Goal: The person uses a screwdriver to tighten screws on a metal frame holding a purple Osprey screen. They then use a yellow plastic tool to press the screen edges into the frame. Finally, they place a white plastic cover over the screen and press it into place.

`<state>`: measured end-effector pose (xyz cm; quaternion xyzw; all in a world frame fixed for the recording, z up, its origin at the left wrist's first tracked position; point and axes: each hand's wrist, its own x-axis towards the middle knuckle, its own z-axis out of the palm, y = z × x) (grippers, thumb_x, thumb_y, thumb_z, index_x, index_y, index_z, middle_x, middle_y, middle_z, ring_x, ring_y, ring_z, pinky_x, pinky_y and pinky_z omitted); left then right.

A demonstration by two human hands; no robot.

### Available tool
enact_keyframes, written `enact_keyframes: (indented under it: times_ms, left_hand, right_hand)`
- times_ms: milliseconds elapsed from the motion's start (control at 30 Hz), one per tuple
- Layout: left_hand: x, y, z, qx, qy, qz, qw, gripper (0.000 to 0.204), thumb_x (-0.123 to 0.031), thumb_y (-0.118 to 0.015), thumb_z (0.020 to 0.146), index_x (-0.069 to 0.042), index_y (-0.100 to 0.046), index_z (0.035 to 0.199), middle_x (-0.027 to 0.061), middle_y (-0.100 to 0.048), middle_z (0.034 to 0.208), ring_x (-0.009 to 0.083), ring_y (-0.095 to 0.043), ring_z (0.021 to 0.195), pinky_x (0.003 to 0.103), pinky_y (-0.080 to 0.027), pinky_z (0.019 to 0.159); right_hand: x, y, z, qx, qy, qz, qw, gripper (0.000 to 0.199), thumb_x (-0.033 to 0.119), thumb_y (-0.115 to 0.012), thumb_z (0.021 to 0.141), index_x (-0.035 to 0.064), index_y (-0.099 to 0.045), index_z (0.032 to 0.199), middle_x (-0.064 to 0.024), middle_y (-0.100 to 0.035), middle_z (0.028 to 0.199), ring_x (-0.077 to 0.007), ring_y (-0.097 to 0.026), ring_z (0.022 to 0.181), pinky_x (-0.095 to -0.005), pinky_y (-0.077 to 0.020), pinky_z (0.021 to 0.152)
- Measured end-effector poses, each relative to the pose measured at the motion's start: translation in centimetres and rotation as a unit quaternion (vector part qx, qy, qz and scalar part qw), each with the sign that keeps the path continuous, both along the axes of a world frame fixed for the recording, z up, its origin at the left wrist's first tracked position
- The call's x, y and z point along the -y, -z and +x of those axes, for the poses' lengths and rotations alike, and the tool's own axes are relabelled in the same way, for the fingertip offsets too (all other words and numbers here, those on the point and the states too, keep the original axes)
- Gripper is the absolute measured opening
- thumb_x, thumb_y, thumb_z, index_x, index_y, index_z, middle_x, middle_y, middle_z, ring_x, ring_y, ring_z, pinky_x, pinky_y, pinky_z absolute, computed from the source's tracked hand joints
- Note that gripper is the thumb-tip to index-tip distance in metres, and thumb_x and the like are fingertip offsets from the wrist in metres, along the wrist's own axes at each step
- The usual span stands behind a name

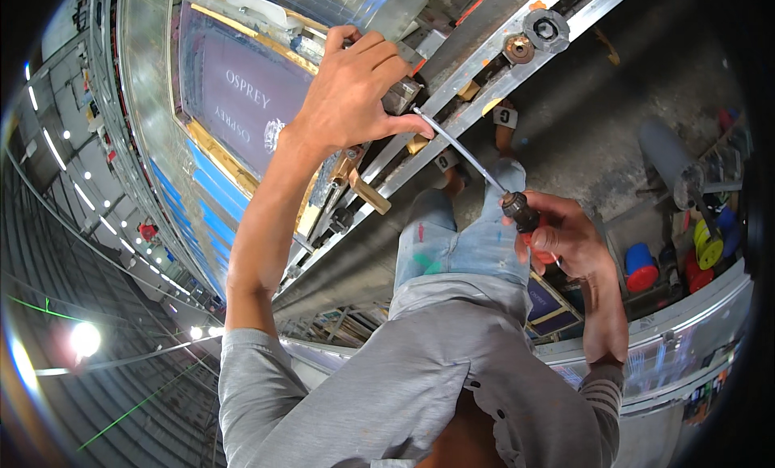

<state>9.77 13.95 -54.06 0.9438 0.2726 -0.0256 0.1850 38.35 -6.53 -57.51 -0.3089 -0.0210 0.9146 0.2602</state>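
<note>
My right hand (571, 235) is closed round the red and black handle of a long screwdriver (463, 151). Its thin shaft slants up and left, its tip meeting a small metal block (401, 96) at the edge of the printing bench. Over that block curls my left hand (351, 92), fingers bent round its far side and partly hidden. The left thumb stretches out beside the shaft, close to the tip. Left of this hand lies a screen-printing frame (242, 88) with dark purple mesh and yellowish edges.
Two metal rails (484, 80) run diagonally along the bench, carrying a round black knob (546, 30). A wooden handle (370, 195) juts out below my left hand. At the right stand a blue and red container (640, 266) and a grey cylinder (668, 151).
</note>
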Motion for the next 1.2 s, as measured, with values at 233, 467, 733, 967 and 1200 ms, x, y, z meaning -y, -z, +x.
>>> enact_keyframes:
  times_ms: [233, 467, 733, 967, 1200]
  left_hand:
    - [0.1, 0.6, -0.3, 0.013, -0.006, 0.009, 1.000, 0.065, -0.060, -0.085, 0.057, -0.006, -0.068, 0.088, 0.0046, -0.059, 0.082, 0.0261, -0.057, 0.085, 0.044, -0.038, 0.090]
    - [-0.1, 0.5, -0.4, 0.014, -0.014, 0.004, 1.000, 0.064, -0.059, -0.086, 0.055, -0.006, -0.068, 0.087, 0.0040, -0.060, 0.083, 0.0252, -0.057, 0.085, 0.044, -0.038, 0.091]
    - [0.7, 0.2, -0.7, 0.021, -0.017, 0.005, 1.000, 0.062, -0.058, -0.087, 0.057, -0.007, -0.068, 0.087, 0.0029, -0.062, 0.086, 0.0240, -0.058, 0.087, 0.043, -0.038, 0.092]
    - [0.9, 0.5, 0.2, 0.022, -0.015, 0.006, 1.000, 0.062, -0.057, -0.087, 0.057, -0.007, -0.069, 0.088, 0.0031, -0.063, 0.086, 0.0242, -0.058, 0.087, 0.042, -0.038, 0.092]
    - [1.6, -3.3, -3.0, 0.043, -0.019, -0.020, 0.999, 0.076, -0.060, -0.085, 0.058, -0.006, -0.067, 0.107, 0.0071, -0.064, 0.102, 0.0276, -0.060, 0.107, 0.053, -0.036, 0.106]
  right_hand:
    - [-1.0, 2.6, -0.5, -0.106, -0.020, -0.100, 0.989, 0.043, 0.028, -0.058, 0.103, -0.0053, -0.060, 0.129, -0.0102, -0.064, 0.073, -0.0065, -0.047, 0.041, -0.0209, -0.0330, 0.036]
    - [0.9, 0.1, -3.3, 0.583, -0.042, 0.503, 0.636, 0.059, 0.008, -0.076, 0.086, 0.0016, -0.055, 0.140, -0.0034, -0.062, 0.078, -0.0129, -0.057, 0.060, -0.0283, -0.0454, 0.051]
    - [0.2, 1.6, -0.5, 0.252, 0.018, 0.331, 0.909, 0.068, 0.002, -0.075, 0.081, 0.0037, -0.053, 0.145, -0.0053, -0.060, 0.097, -0.0088, -0.053, 0.067, -0.0234, -0.0425, 0.057]
    - [0.6, 0.8, -1.7, 0.481, 0.039, 0.493, 0.724, 0.049, -0.005, -0.068, 0.084, 0.0029, -0.064, 0.132, -0.0107, -0.067, 0.102, -0.0165, -0.066, 0.077, -0.0269, -0.0499, 0.063]
    - [1.7, -3.5, -3.1, 0.476, -0.016, 0.444, 0.758, 0.051, -0.006, -0.069, 0.083, -0.0012, -0.061, 0.133, -0.0153, -0.066, 0.108, -0.0215, -0.065, 0.092, -0.0301, -0.0510, 0.083]
